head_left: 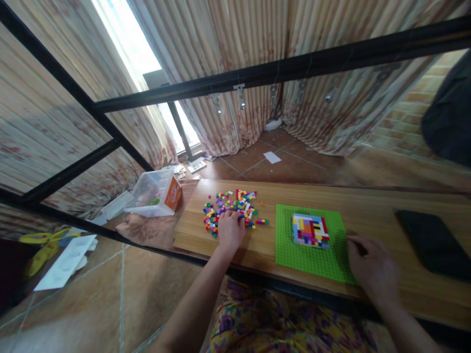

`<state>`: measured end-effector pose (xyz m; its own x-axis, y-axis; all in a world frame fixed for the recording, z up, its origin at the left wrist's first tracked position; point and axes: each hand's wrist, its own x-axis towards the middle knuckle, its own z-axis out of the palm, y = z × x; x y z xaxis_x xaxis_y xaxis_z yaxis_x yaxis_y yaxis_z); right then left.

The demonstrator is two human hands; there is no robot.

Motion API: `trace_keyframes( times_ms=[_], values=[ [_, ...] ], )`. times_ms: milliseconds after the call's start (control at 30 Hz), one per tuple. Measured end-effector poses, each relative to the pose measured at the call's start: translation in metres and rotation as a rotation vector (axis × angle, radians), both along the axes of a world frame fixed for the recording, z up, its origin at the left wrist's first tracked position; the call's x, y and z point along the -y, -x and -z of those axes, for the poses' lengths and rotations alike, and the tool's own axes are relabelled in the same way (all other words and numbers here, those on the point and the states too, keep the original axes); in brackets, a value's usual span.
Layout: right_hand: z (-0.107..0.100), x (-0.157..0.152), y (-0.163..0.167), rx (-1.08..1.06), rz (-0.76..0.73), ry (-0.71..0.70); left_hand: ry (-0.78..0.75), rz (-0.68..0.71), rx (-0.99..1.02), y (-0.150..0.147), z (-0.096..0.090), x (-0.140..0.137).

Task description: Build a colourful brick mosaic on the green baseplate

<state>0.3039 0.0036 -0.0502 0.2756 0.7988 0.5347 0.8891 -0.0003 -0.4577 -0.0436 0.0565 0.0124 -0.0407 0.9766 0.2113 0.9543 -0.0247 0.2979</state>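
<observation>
My left hand [231,229] reaches into a loose pile of small coloured toy bricks [210,212]. Its fingers are curled together, with what looks like a dark blue brick [241,217] between thumb and forefinger. To the right of the pile lies a green baseplate [285,255]. A flat block of multicoloured bricks [309,230], edged in light blue, red and purple, is built on its middle. My right hand [371,267] rests at the baseplate's right edge, fingers curled inward. Whatever those fingers may hold is hidden.
A dark flat slab like a tablet [434,245] lies at the right of the wooden table [265,193]. Left of the table stands a clear plastic box [147,193] with an orange label. Black metal bars [257,76] cross in front of the curtains [228,34].
</observation>
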Motion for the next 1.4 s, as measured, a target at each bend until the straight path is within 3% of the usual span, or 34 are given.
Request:
trace_keyframes(
  times_ms=[233, 400, 500, 767, 1100, 1400],
  values=[
    [-0.001, 0.000, 0.003, -0.035, -0.001, -0.010, -0.008, -0.008, 0.160, -0.013, -0.007, 0.002],
    [-0.003, -0.001, 0.004, -0.048, 0.014, 0.000, 0.136, 0.161, 0.455, -0.051, -0.011, 0.010],
    [-0.003, -0.001, 0.005, -0.052, 0.016, 0.001, 0.200, 0.217, 0.532, -0.080, -0.016, 0.010],
    [-0.004, -0.002, 0.006, -0.086, -0.006, -0.012, 0.273, 0.264, 0.310, -0.121, -0.030, -0.006],
    [-0.003, -0.003, 0.007, -0.104, -0.017, -0.022, 0.268, 0.237, 0.140, -0.125, -0.026, -0.008],
    [-0.005, -0.003, 0.008, -0.114, -0.008, -0.007, 0.292, 0.288, -0.025, -0.129, -0.040, -0.008]
  ],
)
